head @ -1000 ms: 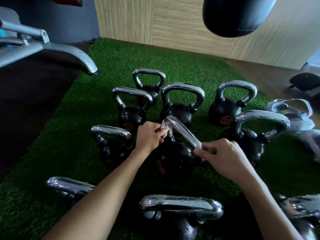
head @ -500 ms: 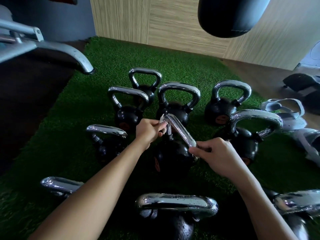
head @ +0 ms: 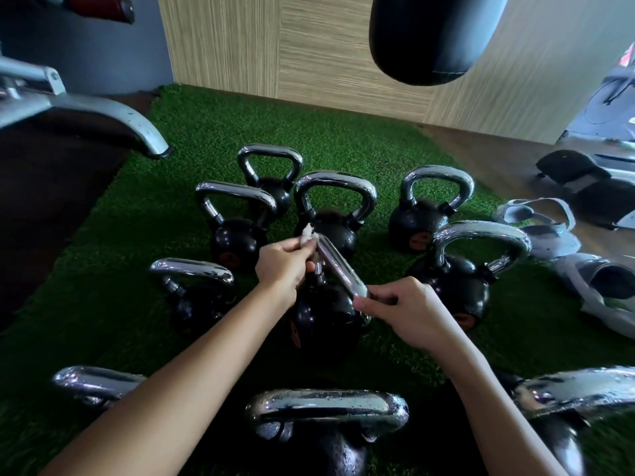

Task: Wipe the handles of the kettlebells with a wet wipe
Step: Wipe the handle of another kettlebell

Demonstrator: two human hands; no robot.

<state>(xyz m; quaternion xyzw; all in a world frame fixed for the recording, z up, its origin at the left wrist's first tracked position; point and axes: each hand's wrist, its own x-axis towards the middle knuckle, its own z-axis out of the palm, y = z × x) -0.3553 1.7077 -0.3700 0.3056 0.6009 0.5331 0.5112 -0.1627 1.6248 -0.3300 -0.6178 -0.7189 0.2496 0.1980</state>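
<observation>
Several black kettlebells with chrome handles stand on green turf [head: 137,235]. The middle kettlebell [head: 326,324] has its chrome handle [head: 340,269] running diagonally between my hands. My left hand [head: 283,264] pinches a crumpled white wet wipe [head: 307,233] against the handle's far end. My right hand [head: 409,312] grips the handle's near end. The other handles look wet and beaded, such as the nearest one [head: 326,408].
A black punching bag [head: 436,36] hangs above the far right. A grey machine leg [head: 113,121] reaches onto the turf at left. Pale sandals [head: 549,231] and dark gear lie on the wooden floor at right. A wood-grain wall stands behind.
The wet wipe in my left hand has shifted slightly at the handle's far end and sticks up more. My right hand keeps its grip on the near end.
</observation>
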